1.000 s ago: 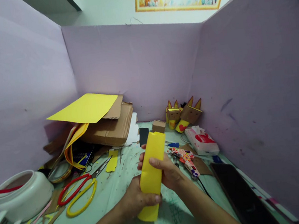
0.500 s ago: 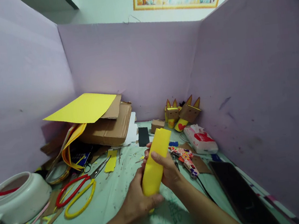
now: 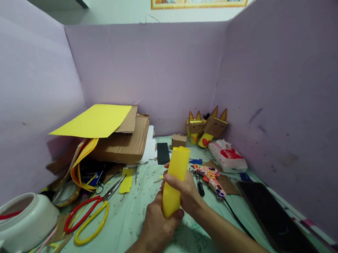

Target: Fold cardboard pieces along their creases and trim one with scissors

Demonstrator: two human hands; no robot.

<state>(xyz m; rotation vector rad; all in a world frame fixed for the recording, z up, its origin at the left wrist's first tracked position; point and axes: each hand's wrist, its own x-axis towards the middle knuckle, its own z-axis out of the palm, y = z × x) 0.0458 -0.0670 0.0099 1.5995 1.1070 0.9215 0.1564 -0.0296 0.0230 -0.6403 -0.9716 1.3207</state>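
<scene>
Between my two hands, above the green tabletop, is a yellow paper tube (image 3: 176, 170), tilted with its upper end leaning away to the right. My left hand (image 3: 160, 222) wraps its lower end, thumb across the bottom. Higher up, my right hand (image 3: 187, 190) grips the tube's right side with the thumb pressed on its front; the other fingers are partly hidden behind it. Scissors (image 3: 91, 222) with one red and one yellow handle lie to the left, blades apart, beside a small yellow paper piece (image 3: 126, 180).
A white pot (image 3: 23, 222) stands at the left. Behind it are cardboard (image 3: 122, 146) and a yellow sheet (image 3: 94, 121). On the right lie a patterned glue gun (image 3: 210, 176) with its cord, a tissue pack (image 3: 228, 156) and a black phone (image 3: 275, 216). Cardboard figures (image 3: 215, 127) stand in the far corner.
The tube has turned slightly in my hands, and its top has shifted a little left and looks more rounded. My right thumb has moved left and slightly down with it.
</scene>
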